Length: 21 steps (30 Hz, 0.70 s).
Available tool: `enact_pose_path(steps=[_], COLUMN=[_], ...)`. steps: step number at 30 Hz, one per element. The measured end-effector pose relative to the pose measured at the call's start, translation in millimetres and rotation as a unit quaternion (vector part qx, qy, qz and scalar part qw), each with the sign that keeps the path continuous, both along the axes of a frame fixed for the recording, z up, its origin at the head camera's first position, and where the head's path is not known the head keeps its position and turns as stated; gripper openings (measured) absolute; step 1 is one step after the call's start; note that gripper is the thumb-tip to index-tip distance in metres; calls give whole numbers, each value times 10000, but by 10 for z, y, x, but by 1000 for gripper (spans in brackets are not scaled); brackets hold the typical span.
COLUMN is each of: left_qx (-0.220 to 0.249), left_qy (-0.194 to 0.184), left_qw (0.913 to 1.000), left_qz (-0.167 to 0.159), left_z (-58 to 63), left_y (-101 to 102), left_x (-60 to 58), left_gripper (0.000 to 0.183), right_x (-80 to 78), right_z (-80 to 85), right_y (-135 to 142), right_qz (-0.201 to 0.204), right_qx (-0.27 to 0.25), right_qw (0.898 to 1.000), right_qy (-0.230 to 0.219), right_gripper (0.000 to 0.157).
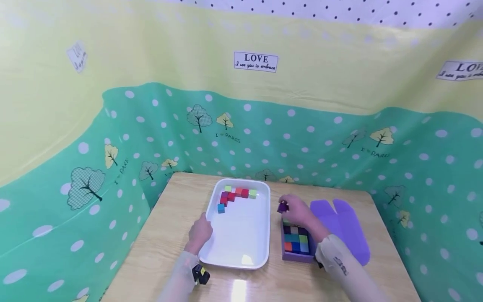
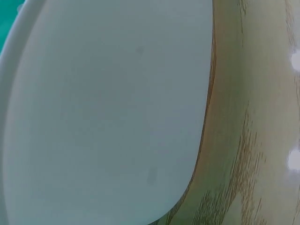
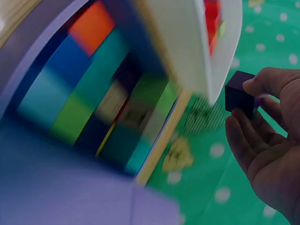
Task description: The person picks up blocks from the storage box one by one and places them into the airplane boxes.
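Plainly, in the head view the right hand pinches a dark cube, the white tray left of those fingers. The left hand is at the tray's rim; how its fingers lie, I cannot tell. The left wrist view shows no fingers. In the right wrist view, a firm, level pinch should stop the cube twisting.
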<state>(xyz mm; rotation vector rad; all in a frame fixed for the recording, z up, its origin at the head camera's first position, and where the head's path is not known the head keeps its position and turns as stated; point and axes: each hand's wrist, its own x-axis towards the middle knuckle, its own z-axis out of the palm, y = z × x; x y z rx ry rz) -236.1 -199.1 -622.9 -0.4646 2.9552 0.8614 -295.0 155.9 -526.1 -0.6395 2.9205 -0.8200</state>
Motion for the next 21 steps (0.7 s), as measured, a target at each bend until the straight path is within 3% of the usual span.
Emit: enact_pose_path(steps=[5, 8, 13, 21], left_qx=[24, 55, 197, 229], left_qy=[-101, -141, -311, -252], left_qw=[9999, 9998, 9993, 9994], left_qz=[-74, -94, -20, -72], left_z=[30, 29, 43, 28], left_y=[2, 17, -4, 14], left_x=[-15, -14, -8, -27], left_gripper=[39, 39, 39, 40], right_x=[31, 91, 143, 245], right_z=[-41, -58, -89, -295], right_y=[400, 527, 542, 489], right_qz=[-92, -218, -168, 292], right_qx=[72, 80, 226, 385], right_qw=[9997, 9997, 9989, 9985], right_qy=[196, 27, -369, -265], right_gripper=[40, 41, 39, 26])
